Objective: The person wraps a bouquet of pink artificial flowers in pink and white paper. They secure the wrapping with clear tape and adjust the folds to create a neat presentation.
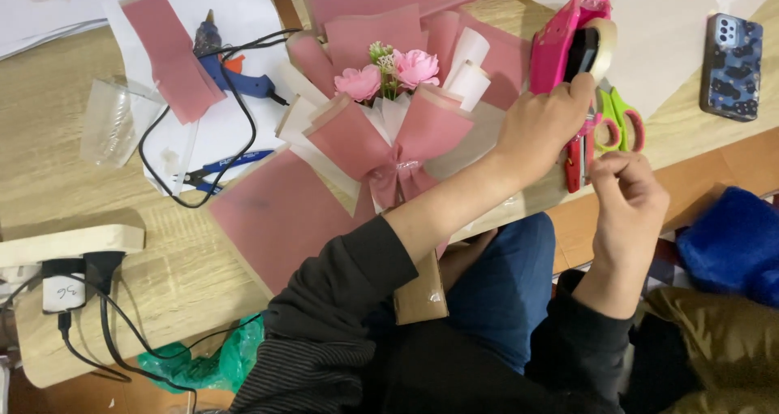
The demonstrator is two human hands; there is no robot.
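Nearest us, our right hand (625, 188) pinches a tape end just below our left hand (545, 115), which clamps the upright pink tape dispenser (560, 45) on the counter (178, 260).

Left hand (542, 120): forearm bare, extended forward across the body, dark sleeve pushed up to the elbow, fingers curled down in a closed grip. Right hand (625, 188): raised just beside it, fingertips (602, 164) pinched together (contents too small to tell), wrist bent.
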